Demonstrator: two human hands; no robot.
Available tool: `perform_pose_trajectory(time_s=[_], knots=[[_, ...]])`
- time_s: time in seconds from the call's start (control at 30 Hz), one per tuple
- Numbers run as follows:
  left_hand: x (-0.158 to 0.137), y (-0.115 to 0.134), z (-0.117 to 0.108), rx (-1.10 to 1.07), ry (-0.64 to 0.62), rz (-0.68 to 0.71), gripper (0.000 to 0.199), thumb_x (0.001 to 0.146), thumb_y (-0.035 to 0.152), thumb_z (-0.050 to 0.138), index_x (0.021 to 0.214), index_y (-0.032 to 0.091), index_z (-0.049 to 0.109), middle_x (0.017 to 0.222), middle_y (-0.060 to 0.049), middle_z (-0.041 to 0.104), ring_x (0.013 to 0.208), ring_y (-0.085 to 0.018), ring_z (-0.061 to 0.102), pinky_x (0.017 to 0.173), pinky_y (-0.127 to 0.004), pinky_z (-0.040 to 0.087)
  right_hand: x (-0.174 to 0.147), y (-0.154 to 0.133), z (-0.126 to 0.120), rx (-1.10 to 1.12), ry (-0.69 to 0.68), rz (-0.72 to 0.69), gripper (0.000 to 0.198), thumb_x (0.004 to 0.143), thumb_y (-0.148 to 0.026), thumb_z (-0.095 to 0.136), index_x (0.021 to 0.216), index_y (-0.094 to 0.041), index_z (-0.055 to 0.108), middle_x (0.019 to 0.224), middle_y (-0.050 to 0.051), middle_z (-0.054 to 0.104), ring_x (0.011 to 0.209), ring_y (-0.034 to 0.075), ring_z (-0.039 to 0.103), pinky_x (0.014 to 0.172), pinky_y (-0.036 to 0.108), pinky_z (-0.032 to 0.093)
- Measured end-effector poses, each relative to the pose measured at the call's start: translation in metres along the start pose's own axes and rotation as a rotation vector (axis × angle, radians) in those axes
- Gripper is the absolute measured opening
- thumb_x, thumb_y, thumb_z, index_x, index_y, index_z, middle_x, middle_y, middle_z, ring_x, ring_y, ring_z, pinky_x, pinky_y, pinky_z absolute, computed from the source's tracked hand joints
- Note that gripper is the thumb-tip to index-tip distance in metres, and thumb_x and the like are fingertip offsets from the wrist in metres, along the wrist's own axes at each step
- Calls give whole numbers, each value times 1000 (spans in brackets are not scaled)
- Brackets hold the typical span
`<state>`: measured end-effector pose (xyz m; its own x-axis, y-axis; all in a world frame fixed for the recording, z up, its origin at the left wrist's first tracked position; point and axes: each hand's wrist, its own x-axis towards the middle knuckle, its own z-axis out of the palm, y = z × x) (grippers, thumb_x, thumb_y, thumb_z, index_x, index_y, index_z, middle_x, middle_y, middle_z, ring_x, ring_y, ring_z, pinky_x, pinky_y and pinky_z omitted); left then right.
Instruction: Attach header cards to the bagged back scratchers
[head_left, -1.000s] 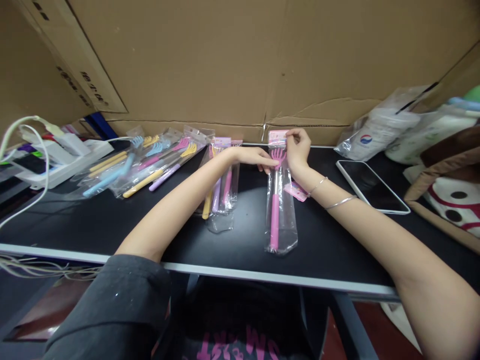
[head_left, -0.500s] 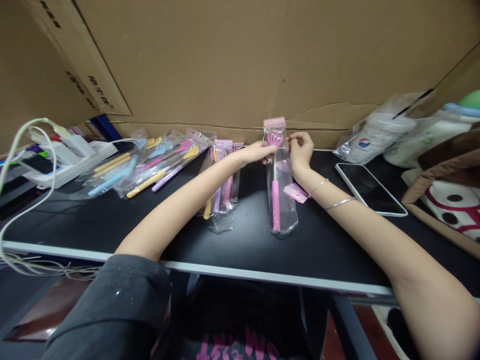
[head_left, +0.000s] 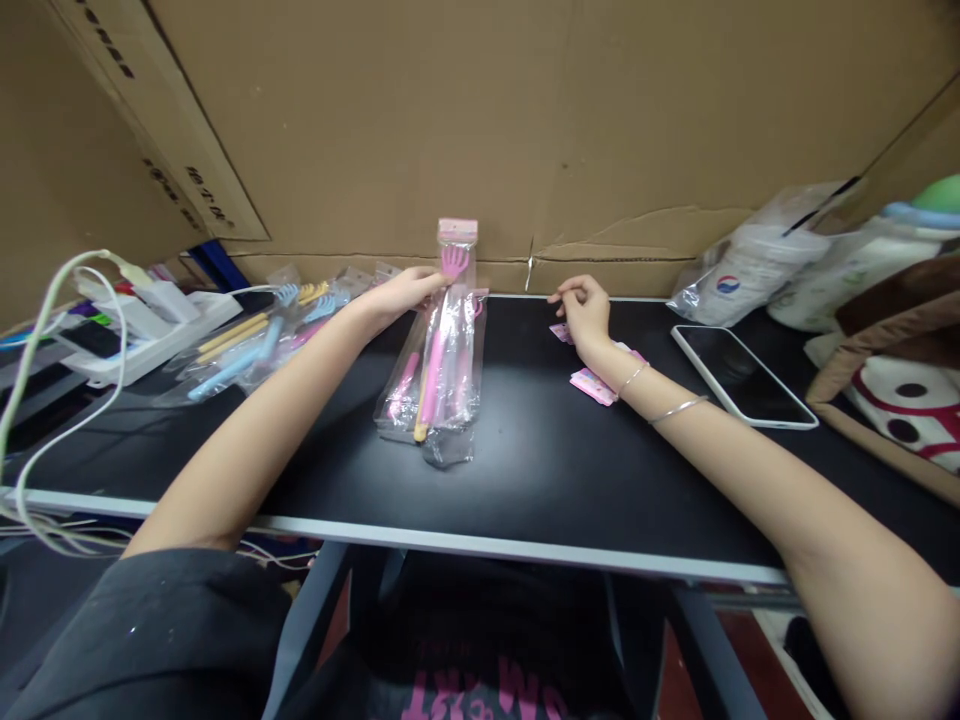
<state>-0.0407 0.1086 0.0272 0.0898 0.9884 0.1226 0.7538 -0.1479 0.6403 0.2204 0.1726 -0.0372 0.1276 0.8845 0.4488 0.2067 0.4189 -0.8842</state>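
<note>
My left hand [head_left: 414, 290] pinches the top of a clear bag holding a pink back scratcher [head_left: 432, 375], claw end [head_left: 454, 262] up, with a pink header card [head_left: 457, 230] above. This bag lies over several other bagged back scratchers [head_left: 403, 388], partly covering them. To the right, my right hand [head_left: 588, 312] hovers low over the desk, fingers curled together, with nothing visible in them. Small pink printed cards [head_left: 592, 386] lie under and beside my right wrist.
More bagged back scratchers [head_left: 232, 355] lie at the left, partly behind my left forearm. A white power strip [head_left: 142, 340] with cables stands beyond them. On the right are a phone [head_left: 742, 375], a bagged cup [head_left: 761, 275] and a bag [head_left: 900, 400]. A cardboard wall [head_left: 420, 120] closes off the back.
My left hand has carried the bagged pink back scratcher leftward onto the other bagged ones. My right hand has come away from that bag and stays near the pink cards.
</note>
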Motion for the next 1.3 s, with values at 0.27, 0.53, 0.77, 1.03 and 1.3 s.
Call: perform_pose_trajectory(time_s=[0.27, 0.53, 0.77, 1.03, 1.3], knots=[[-4, -36, 6, 276, -19, -59, 43, 82, 57, 51, 96, 18, 63, 107, -9, 71, 96, -23, 64, 85, -30, 46, -5, 3, -2, -144, -134, -154, 17, 79, -8, 45, 76, -21, 54, 65, -3, 63, 58, 11, 57, 61, 25, 43], [-14, -31, 9, 554, 11, -132, 57, 86, 67, 37, 115, 25, 61, 117, -8, 71, 108, -30, 64, 89, -34, 46, -7, -13, -8, -615, -301, -335, 14, 83, -16, 51, 85, -23, 63, 81, 3, 68, 76, 20, 60, 72, 34, 45], [-15, -31, 4, 596, -28, -95, 58, 86, 66, 38, 114, 22, 63, 117, -11, 70, 108, -33, 65, 86, -35, 46, 24, -23, -87, -1114, -310, -311, 19, 82, -29, 63, 97, -18, 61, 112, 17, 66, 117, 36, 52, 92, 48, 45], [-15, -30, 4, 600, -12, -66, 55, 85, 65, 40, 109, 22, 64, 86, -9, 74, 97, -30, 67, 81, -32, 46, 19, -27, -194, -1425, -460, 349, 66, 93, -55, 48, 142, -10, 44, 149, 30, 41, 135, 35, 47, 107, 41, 36], [-16, -28, 4, 560, -40, -60, 49, 84, 61, 44, 106, 20, 61, 68, -6, 71, 90, -29, 68, 77, -32, 45, -15, -34, -190, -1496, -422, 429, 83, 86, -53, 60, 154, -19, 26, 157, 25, 29, 133, 46, 47, 104, 51, 41]])
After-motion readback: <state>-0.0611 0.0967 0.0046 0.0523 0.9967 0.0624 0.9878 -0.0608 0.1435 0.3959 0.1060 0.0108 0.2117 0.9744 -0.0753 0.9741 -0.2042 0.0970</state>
